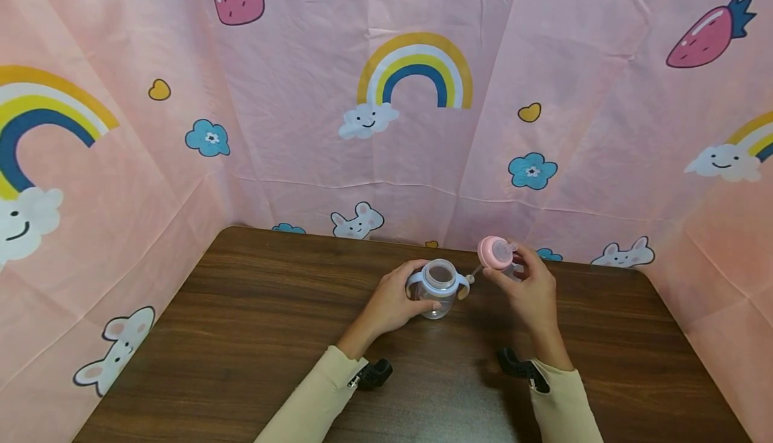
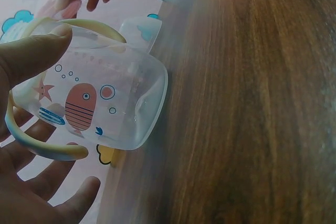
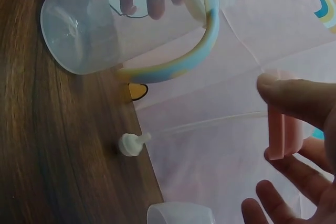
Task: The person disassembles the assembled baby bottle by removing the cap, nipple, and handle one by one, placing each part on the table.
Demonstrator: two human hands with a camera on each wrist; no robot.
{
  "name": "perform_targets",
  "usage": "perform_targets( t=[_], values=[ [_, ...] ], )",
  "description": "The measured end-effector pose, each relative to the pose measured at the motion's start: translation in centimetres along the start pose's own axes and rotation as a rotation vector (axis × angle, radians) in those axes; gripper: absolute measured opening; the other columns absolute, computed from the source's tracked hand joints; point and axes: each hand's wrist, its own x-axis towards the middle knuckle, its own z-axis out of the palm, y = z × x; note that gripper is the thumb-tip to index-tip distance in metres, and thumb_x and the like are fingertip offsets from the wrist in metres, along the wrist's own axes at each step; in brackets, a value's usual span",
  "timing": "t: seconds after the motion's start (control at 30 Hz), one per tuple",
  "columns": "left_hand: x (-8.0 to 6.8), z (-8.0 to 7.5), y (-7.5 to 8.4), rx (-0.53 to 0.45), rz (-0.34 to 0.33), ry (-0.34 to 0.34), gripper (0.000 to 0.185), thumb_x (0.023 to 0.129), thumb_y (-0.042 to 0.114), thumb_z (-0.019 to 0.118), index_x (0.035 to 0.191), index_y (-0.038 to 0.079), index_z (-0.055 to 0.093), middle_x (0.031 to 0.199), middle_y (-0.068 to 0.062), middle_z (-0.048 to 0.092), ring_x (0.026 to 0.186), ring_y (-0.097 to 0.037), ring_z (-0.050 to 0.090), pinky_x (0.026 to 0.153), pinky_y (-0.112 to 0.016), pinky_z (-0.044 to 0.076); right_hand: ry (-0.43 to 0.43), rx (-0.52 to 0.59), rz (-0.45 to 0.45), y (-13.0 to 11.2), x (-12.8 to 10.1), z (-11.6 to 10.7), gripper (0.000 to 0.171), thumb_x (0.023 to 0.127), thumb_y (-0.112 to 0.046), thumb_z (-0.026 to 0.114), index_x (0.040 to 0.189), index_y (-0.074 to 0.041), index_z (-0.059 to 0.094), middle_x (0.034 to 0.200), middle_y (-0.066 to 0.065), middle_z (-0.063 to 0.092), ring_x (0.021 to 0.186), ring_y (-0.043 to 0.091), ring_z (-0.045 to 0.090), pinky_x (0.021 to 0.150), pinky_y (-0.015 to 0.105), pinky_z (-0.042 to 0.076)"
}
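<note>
My left hand (image 1: 394, 301) holds a clear baby bottle (image 1: 436, 302) by its side, thumb across the front. The bottle has no top on it, and its blue collar carries two curved handles (image 2: 55, 150). A printed fish and starfish show on its wall in the left wrist view. To the right, my right hand (image 1: 536, 288) pinches a pink bottle lid (image 1: 494, 254) between thumb and fingers. From the lid runs a thin clear straw (image 3: 215, 122), ending in a small white weight (image 3: 130, 144) beside the bottle.
A clear cap (image 3: 181, 214) stands on the brown wooden table (image 1: 253, 335), just behind my right hand. Pink printed cloth (image 1: 302, 127) hangs along the back and both sides of the table. A black strap device (image 1: 376, 374) sits at each wrist.
</note>
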Motion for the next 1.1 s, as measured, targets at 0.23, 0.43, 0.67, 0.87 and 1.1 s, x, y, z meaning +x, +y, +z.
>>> perform_targets(
  t=[0.23, 0.43, 0.67, 0.87, 1.1],
  values=[
    [0.0, 0.1, 0.1, 0.001, -0.005, -0.005, 0.079, 0.087, 0.021, 0.098, 0.154, 0.009, 0.058, 0.147, -0.009, 0.067, 0.136, -0.03, 0.062, 0.117, -0.056, 0.046, -0.063, -0.085, 0.03, -0.1, 0.1, -0.8, 0.065, 0.092, -0.015, 0.092, 0.149, -0.003, 0.063, 0.146, 0.021, 0.063, 0.131, 0.04, 0.06, 0.108, 0.063, 0.051],
    [0.0, 0.1, 0.1, -0.003, -0.008, -0.001, 0.078, 0.087, 0.021, 0.098, 0.154, 0.011, 0.059, 0.147, -0.008, 0.067, 0.136, -0.03, 0.062, 0.117, -0.056, 0.046, -0.173, -0.232, 0.034, -0.3, 0.2, -2.2, 0.071, 0.093, -0.022, 0.09, 0.152, 0.003, 0.059, 0.142, 0.028, 0.065, 0.127, 0.045, 0.063, 0.1, 0.061, 0.054],
    [0.0, 0.1, 0.1, -0.001, -0.005, -0.002, 0.078, 0.087, 0.021, 0.098, 0.154, 0.011, 0.059, 0.147, -0.008, 0.067, 0.136, -0.029, 0.062, 0.117, -0.057, 0.046, -0.277, -0.363, 0.043, 0.7, 0.4, -3.4, 0.073, 0.091, -0.024, 0.089, 0.148, 0.009, 0.06, 0.136, 0.032, 0.068, 0.117, 0.049, 0.068, 0.098, 0.064, 0.056],
    [-0.1, 0.1, 0.1, 0.002, -0.004, -0.003, 0.078, 0.087, 0.022, 0.098, 0.154, 0.011, 0.059, 0.146, -0.008, 0.067, 0.136, -0.03, 0.062, 0.117, -0.057, 0.046, -0.348, -0.448, 0.046, 1.3, 0.3, -4.2, 0.073, 0.088, -0.027, 0.092, 0.142, 0.01, 0.062, 0.128, 0.032, 0.071, 0.11, 0.047, 0.069, 0.095, 0.065, 0.056],
    [-0.2, 0.1, 0.1, 0.003, -0.013, -0.002, 0.078, 0.087, 0.024, 0.098, 0.153, 0.011, 0.059, 0.147, -0.007, 0.067, 0.136, -0.029, 0.062, 0.117, -0.057, 0.046, -0.432, -0.474, 0.141, 2.0, 0.3, -4.3, 0.074, 0.086, -0.027, 0.093, 0.142, 0.01, 0.061, 0.12, 0.029, 0.073, 0.103, 0.041, 0.069, 0.092, 0.062, 0.057]
  ],
)
